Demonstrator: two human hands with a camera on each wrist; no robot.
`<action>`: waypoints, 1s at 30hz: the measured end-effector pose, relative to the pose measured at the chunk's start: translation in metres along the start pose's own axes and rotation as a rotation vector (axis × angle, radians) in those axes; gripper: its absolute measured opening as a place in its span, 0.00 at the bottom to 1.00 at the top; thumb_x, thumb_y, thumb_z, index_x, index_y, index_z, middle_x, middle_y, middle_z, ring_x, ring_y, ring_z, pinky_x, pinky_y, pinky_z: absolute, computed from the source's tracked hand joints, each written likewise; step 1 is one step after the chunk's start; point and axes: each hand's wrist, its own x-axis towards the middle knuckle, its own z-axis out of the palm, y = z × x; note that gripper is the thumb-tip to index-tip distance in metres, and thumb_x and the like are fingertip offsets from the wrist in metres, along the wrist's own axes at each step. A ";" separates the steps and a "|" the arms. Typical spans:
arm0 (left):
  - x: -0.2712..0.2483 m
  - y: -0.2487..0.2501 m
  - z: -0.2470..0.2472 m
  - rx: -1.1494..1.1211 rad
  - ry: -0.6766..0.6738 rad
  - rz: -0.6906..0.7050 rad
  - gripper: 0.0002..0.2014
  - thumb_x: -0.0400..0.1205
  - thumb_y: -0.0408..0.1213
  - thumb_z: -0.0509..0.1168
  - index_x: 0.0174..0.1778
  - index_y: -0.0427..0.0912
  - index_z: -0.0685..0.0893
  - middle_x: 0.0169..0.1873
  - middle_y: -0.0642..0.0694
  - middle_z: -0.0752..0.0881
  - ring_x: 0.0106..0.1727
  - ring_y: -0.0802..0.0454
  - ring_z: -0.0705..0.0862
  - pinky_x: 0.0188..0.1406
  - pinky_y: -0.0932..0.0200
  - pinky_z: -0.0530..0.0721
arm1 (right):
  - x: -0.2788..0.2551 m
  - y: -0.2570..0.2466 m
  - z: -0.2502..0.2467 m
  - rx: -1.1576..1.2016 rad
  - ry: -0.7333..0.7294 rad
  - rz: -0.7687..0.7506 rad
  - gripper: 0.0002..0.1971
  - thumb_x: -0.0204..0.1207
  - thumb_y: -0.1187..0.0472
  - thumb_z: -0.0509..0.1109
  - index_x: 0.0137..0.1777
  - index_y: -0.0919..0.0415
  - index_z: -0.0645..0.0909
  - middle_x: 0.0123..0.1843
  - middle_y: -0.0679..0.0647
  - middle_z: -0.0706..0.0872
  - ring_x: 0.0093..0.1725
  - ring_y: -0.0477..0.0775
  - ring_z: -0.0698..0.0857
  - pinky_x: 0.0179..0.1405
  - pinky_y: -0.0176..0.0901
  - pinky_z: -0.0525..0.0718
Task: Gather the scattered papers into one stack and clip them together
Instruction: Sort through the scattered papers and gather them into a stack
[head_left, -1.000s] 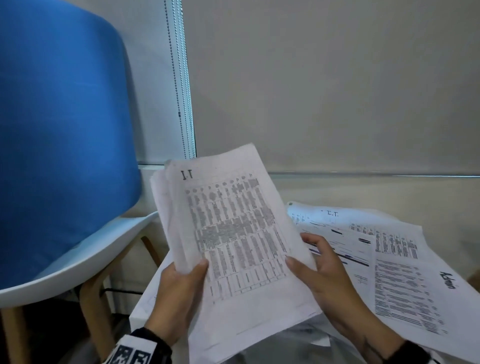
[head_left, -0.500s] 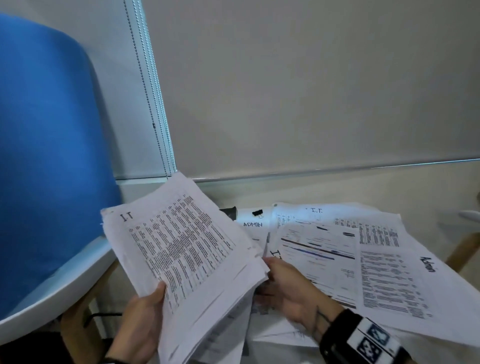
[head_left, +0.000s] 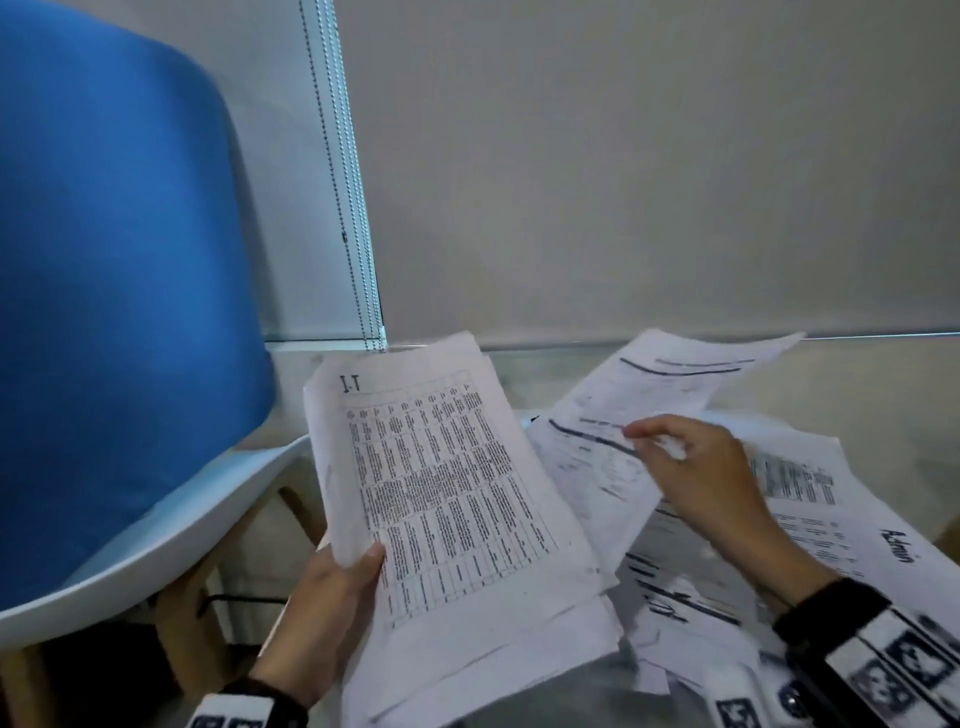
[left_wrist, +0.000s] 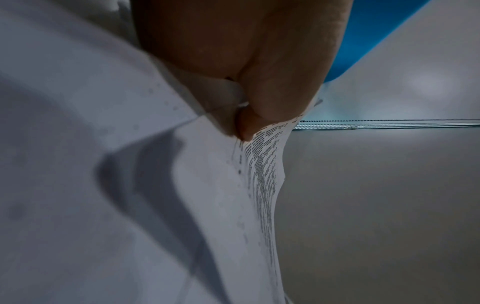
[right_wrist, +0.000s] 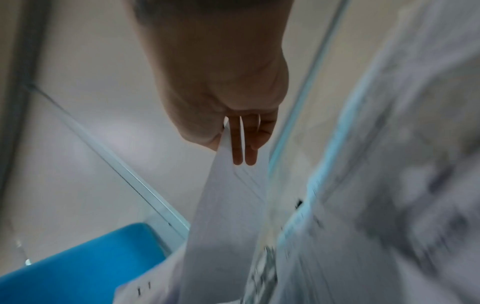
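Observation:
My left hand (head_left: 332, 587) grips a thick stack of printed papers (head_left: 457, 499) by its lower left edge, thumb on the top sheet marked "I.T". The left wrist view shows that stack (left_wrist: 262, 174) pinched edge-on between thumb and fingers (left_wrist: 272, 86). My right hand (head_left: 691, 467) pinches a loose sheet with dark lines (head_left: 639, 410) and holds it lifted above the table, beside the stack. In the right wrist view the sheet (right_wrist: 223, 205) runs between thumb and fingers (right_wrist: 244, 142). More papers (head_left: 831, 519), one marked "Admin", lie scattered under my right arm. No clip shows.
A blue chair with a white shell (head_left: 119, 322) and wooden legs stands close on the left. A pale roller blind (head_left: 649, 166) with a bead chain (head_left: 343, 187) hangs behind the glass table edge (head_left: 883, 335).
My right hand let go of the stack's right edge, reached to the scattered pile and picked up a loose sheet, now raised. My left hand keeps holding the stack, tilted more upright.

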 end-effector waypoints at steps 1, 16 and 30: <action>0.002 -0.004 0.003 -0.009 -0.025 -0.008 0.06 0.84 0.28 0.61 0.48 0.35 0.84 0.33 0.47 0.93 0.28 0.59 0.89 0.24 0.70 0.83 | 0.003 -0.005 -0.016 -0.023 0.030 -0.055 0.10 0.77 0.68 0.72 0.44 0.51 0.90 0.45 0.44 0.91 0.51 0.44 0.88 0.50 0.25 0.78; -0.002 -0.009 0.031 0.030 -0.250 -0.057 0.08 0.81 0.24 0.62 0.47 0.30 0.87 0.52 0.42 0.91 0.37 0.49 0.90 0.27 0.76 0.83 | 0.006 -0.067 -0.068 0.744 -0.021 -0.206 0.20 0.73 0.80 0.66 0.34 0.57 0.91 0.34 0.49 0.92 0.40 0.46 0.89 0.46 0.32 0.86; 0.003 -0.007 0.028 0.084 -0.310 -0.075 0.11 0.83 0.34 0.63 0.44 0.36 0.90 0.39 0.38 0.93 0.41 0.42 0.91 0.35 0.56 0.86 | -0.024 0.028 0.061 0.236 -0.221 0.256 0.40 0.68 0.69 0.80 0.72 0.37 0.68 0.71 0.44 0.78 0.57 0.58 0.87 0.53 0.51 0.90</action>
